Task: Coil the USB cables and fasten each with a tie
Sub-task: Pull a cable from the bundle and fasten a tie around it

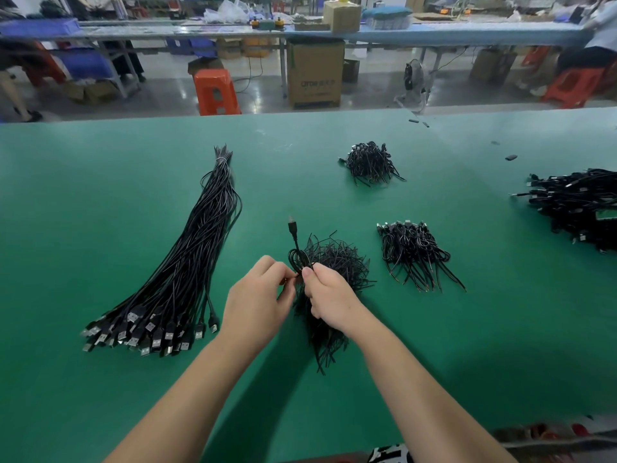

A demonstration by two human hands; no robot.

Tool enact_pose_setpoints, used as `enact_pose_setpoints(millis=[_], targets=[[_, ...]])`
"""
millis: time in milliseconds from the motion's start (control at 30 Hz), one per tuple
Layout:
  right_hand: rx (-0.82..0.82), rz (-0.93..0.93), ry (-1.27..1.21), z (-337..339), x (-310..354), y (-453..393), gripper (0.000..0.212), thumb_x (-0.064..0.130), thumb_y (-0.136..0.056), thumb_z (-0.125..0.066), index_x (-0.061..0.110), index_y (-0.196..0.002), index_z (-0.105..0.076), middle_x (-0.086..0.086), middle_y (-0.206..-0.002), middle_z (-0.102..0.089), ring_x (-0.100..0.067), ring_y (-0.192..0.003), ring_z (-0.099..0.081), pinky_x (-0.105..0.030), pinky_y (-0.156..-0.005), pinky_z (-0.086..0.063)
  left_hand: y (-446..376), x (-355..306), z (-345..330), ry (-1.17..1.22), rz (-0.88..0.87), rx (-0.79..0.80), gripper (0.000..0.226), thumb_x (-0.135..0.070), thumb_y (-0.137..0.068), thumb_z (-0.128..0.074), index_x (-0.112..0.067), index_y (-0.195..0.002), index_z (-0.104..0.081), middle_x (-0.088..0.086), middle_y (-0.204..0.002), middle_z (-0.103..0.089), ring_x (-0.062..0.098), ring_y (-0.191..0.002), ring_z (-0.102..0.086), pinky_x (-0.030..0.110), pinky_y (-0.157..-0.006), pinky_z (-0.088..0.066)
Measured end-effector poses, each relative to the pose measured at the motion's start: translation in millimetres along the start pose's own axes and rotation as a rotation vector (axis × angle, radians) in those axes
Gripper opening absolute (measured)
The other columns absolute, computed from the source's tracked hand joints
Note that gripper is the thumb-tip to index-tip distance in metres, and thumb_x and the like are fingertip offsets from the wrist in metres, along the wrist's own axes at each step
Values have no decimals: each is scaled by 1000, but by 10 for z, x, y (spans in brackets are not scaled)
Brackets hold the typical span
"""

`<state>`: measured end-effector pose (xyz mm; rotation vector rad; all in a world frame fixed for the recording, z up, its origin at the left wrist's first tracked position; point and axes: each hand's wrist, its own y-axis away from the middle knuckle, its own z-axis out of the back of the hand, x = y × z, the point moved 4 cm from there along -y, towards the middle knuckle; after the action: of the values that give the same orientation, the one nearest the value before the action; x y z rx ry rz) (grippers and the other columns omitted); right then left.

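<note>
USB cable (298,253), coiled with its plug poking up, is pinched in my right hand (329,297) above the tie pile (337,262) so the loops stay put, while my left hand (255,302) pinches a tie at the waist, probably twisting.

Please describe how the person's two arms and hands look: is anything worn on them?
Both forearms are bare up to the frame's edge: no sleeves, gloves, watch or bracelet show. The left hand and the right hand carry no visible rings. The fingernails look short and unpainted.
</note>
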<state>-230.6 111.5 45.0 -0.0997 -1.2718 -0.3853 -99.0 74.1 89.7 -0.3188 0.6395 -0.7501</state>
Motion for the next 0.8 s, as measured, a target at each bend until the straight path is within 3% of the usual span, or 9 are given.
enact_pose_setpoints(millis=[67,167,233,267,433,500,600,667,800], targets=[[40,-19,-17,29,24,0,37,38,-101,-40,27,-66,-44,1,-68,-39,-17,-56,-35,-38,-60,-35,3,-42,38,-124,-218,-88,6,-9,-87,-70,-12,-82,-68,2,-85,-60,24,-72,-56,37,-55,-48],[204,-77,-139,39,30,37,41,37,-96,-43,36,-57,-54,7,-59,-35,-10,-46,-29,-28,-45,-32,17,-89,77,-226,-524,-139,16,2,-83,-64,-11,-87,-71,7,-102,-68,29,-104,-62,37,-84,-48],[341,-102,-230,24,60,85,38,35,-96,-45,33,-60,-56,6,-59,-31,-10,-47,-24,-26,-44,-30,-9,-88,105,-190,-601,-112,26,8,-85,-57,-12,-92,-73,6,-113,-70,25,-122,-61,38,-99,-44],[390,-108,-259,20,83,105,35,35,-95,-45,32,-62,-56,6,-60,-29,-11,-47,-22,-26,-44,-28,-26,-84,118,-151,-602,-94,26,9,-85,-56,-11,-91,-73,5,-114,-71,23,-121,-63,39,-101,-45],[441,-126,-345,-36,138,139,15,30,-87,-44,21,-76,-47,8,-60,-30,-11,-48,-19,-24,-45,-21,-54,-20,172,63,-345,-78,12,-10,-94,-60,-10,-88,-70,-3,-96,-71,18,-88,-66,36,-75,-49],[443,-117,-404,-61,133,146,16,32,-88,-44,19,-78,-47,9,-59,-32,-10,-48,-20,-23,-45,-22,-50,6,175,176,-197,-66,10,-8,-94,-62,-11,-89,-70,-6,-89,-68,13,-82,-60,31,-74,-48],[446,-105,-364,-92,143,168,17,34,-89,-44,20,-81,-42,12,-60,-32,-9,-51,-21,-23,-48,-21,-75,32,176,251,-48,-43,10,-4,-91,-68,-13,-88,-71,-11,-85,-65,1,-81,-57,10,-77,-41],[382,-40,-171,-89,164,166,25,37,-99,-44,22,-79,-40,12,-63,-34,-9,-53,-26,-26,-52,-24,-70,50,164,271,8,-22,10,-5,-90,-69,-14,-87,-72,-15,-85,-65,-4,-83,-58,4,-77,-37],[199,254,528,-60,241,162,33,38,-108,-32,18,-83,-44,0,-78,-55,-23,-75,-51,-44,-74,-43,-23,132,100,325,165,27,15,-8,-91,-69,-21,-84,-73,-19,-84,-65,-7,-85,-59,4,-73,-38]])
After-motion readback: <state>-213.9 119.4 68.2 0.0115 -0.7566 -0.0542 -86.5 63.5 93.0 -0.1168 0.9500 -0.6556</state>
